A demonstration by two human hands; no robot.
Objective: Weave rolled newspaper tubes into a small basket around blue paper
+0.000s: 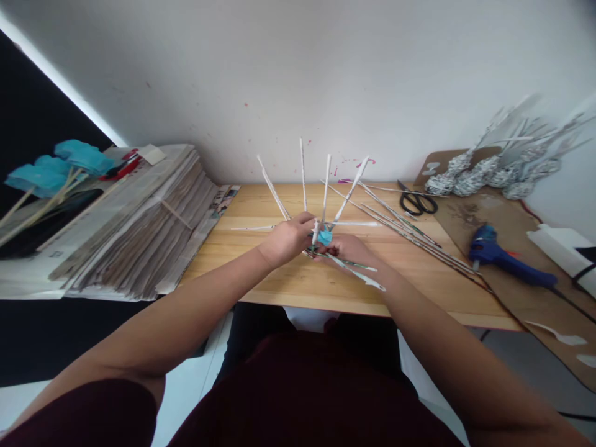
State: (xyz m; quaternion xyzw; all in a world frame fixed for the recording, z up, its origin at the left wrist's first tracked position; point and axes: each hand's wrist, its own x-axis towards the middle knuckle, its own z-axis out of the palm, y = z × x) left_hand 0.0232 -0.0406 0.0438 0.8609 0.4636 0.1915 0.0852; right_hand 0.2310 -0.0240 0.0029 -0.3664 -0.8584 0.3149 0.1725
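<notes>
Several white rolled-paper sticks (303, 177) fan out from a small bundle between my hands, just above the wooden table. Some point up towards the wall, others sideways and down to the right. A bit of light blue material (325, 237) shows at the centre of the bundle. My left hand (289, 240) is closed on the sticks from the left, its fingers curled over the middle. From the right, my right hand (350, 248) grips the bundle low down, with its fingers bent. The spot where the sticks meet is partly hidden by my fingers.
Loose paper sticks (410, 234) and black scissors (418, 202) lie to the right. Beyond are a blue glue gun (507, 257) on brown board (459, 226) and wrapped paper bulbs (475, 177). A newspaper stack (139, 242) and blue paper flowers (60, 164) are at left.
</notes>
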